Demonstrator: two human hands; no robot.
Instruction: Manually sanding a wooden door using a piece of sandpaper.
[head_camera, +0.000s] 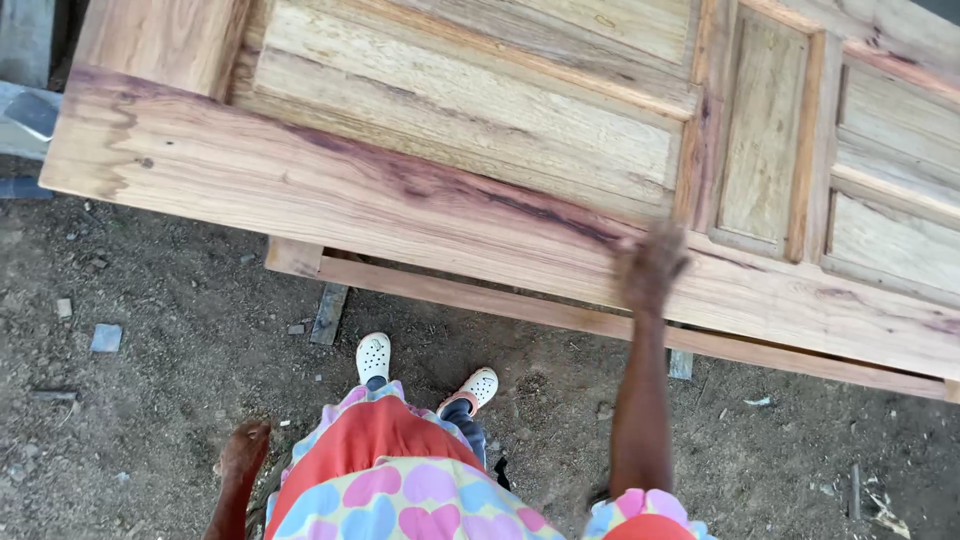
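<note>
Head view: a large panelled wooden door (480, 190) lies flat across the upper part of the picture, raised off the ground on a wooden frame (560, 310) whose rail shows just under the door's near edge. The door is bare, pale timber with a dark reddish streak running along its near rail, and recessed panels sit further up and to the right.

The right hand (650, 265) reaches out on a straight arm and rests on the door's near rail, just left of the small upright panel. It is blurred. Its fingers appear to lie spread and flat on the wood, so the grip is apart, pressing on the surface and clamped on nothing; whether anything thin lies under the palm cannot be told.

The left hand (245, 450) hangs low at the person's side, well apart from the door, above the dirt ground (170, 400). Its fingers curl loosely inward; it seems to hold nothing, though the blur makes the grip uncertain.

Below, the person wears a dress (390, 490) patterned with coloured hearts, and two white perforated clogs (373, 357) stand on the ground just before the frame. Small stones and wood scraps lie scattered on the dirt. A short plank (329, 312) leans at the frame's left end.
</note>
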